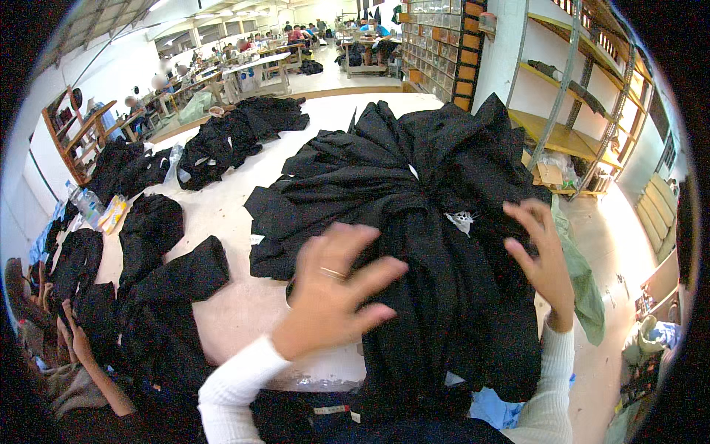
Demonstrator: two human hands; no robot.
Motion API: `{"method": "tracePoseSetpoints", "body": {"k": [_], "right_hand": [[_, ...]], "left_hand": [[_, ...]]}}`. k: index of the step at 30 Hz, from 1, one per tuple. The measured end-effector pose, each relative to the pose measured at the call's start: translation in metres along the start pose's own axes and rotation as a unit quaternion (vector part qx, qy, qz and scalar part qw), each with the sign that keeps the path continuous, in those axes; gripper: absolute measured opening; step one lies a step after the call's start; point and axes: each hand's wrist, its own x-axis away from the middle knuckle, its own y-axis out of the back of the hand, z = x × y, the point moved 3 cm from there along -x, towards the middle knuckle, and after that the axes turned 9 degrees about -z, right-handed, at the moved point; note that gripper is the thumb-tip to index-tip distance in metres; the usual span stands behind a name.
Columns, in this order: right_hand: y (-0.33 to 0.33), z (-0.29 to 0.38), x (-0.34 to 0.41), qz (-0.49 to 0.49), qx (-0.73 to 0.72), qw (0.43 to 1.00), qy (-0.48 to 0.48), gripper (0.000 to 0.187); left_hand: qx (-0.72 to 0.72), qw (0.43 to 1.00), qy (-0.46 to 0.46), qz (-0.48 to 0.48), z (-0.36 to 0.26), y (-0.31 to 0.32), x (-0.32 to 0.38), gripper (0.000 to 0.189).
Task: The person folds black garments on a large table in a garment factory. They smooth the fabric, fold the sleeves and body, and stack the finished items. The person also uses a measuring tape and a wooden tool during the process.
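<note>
A big heap of black fabric pieces [344, 194] lies fanned out on a pale worktable [238, 316], gathered towards its middle. My left hand [344, 288], with a ring on one finger, is over the near left part of the heap, fingers spread and somewhat blurred. Over the heap's right side is my right hand [541, 258], its fingers apart and slightly curled. Neither hand grips anything that I can see; whether the fingertips touch the cloth, I cannot tell. A scrap of white lace-like material [461, 221] sits on the fabric between my hands.
More black fabric piles [222, 144] cover the table's left side, near plastic bottles [86, 202] and a yellow packet [112, 213]. A co-worker's hands [77, 338] are at the lower left. Metal shelving [566, 133] and green sheeting [579, 288] stand right; light blue cloth [493, 408] is below.
</note>
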Motion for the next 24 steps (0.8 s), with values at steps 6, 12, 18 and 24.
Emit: {"method": "tracePoseSetpoints", "body": {"k": [6, 12, 18, 24], "right_hand": [[-0.057, -0.044, -0.051, 0.075, 0.150, 0.985, -0.027, 0.078], [-0.070, -0.064, -0.042, 0.048, 0.145, 0.987, -0.048, 0.068], [-0.080, -0.049, -0.021, 0.018, 0.145, 0.989, -0.001, 0.070], [-0.047, -0.011, -0.002, -0.007, 0.203, 0.978, 0.043, 0.068]], "left_hand": [[-0.024, 0.982, -0.126, 0.141, -0.054, -0.106, -0.013, 0.067], [-0.175, 0.965, -0.137, 0.140, 0.075, -0.050, 0.032, 0.028], [0.008, 0.971, 0.061, 0.232, 0.068, -0.004, 0.018, 0.035], [0.136, 0.955, 0.168, 0.203, 0.060, 0.051, 0.015, 0.027]]}}
